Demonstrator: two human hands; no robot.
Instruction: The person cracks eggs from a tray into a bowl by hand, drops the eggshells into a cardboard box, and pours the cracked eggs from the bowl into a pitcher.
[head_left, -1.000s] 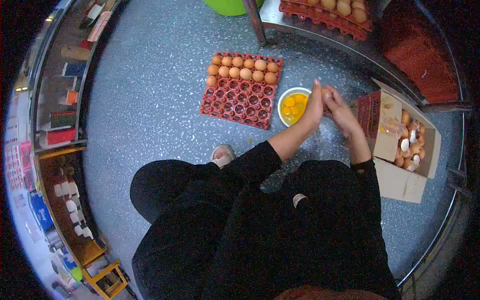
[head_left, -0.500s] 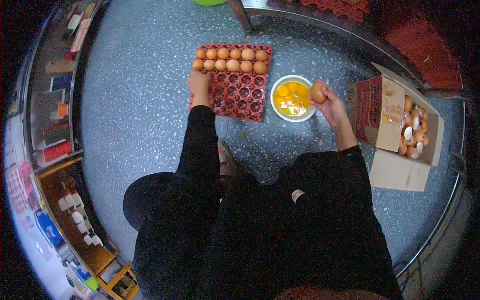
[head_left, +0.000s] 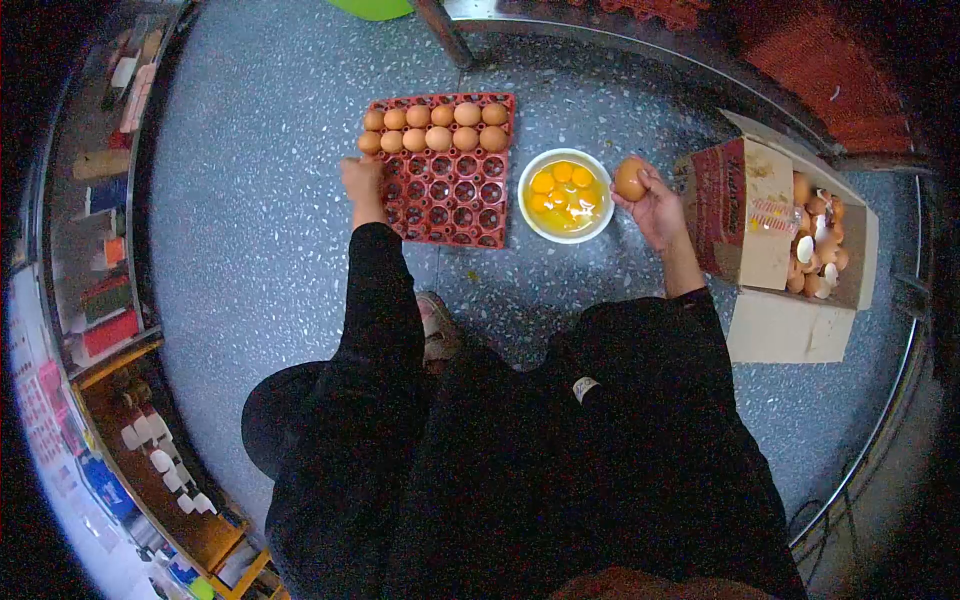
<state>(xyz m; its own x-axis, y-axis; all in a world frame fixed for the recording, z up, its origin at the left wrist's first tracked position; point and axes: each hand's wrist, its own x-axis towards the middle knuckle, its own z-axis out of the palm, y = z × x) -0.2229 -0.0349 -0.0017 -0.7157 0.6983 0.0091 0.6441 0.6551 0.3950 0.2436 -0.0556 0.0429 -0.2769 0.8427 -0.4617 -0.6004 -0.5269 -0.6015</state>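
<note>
Although its fingers are turned away from me, I can make out the left hand (head_left: 362, 183) at the left edge of a square red plastic egg tray (head_left: 433, 216), just below two full rows of brown eggs (head_left: 440, 139), left of the frame's centre; whether it grips anything I cannot tell. The hands are well apart. Right of centre, the right hand (head_left: 655, 205) has its fingers closed around a single brown egg (head_left: 630, 180), held near a round white bowl (head_left: 522, 203) with several yellow yolks (head_left: 562, 172) in it.

Beside that hand, toward the right of my view, an open cardboard box (head_left: 768, 185) holds a heap of broken brown eggshells (head_left: 815, 240), and its pale flap (head_left: 790, 325) spreads onto the speckled grey floor (head_left: 270, 200). A dark post (head_left: 440, 35) comes down above the tray at upper centre, next to a bright green object (head_left: 372, 6) cut off by the frame. Shelving with a red box (head_left: 112, 332) lines the left side.

As for lettering, the box's red printed side (head_left: 717, 205) carries dark characters I cannot read, and a small white label (head_left: 586, 388) on the black clothing is too small to decipher.
</note>
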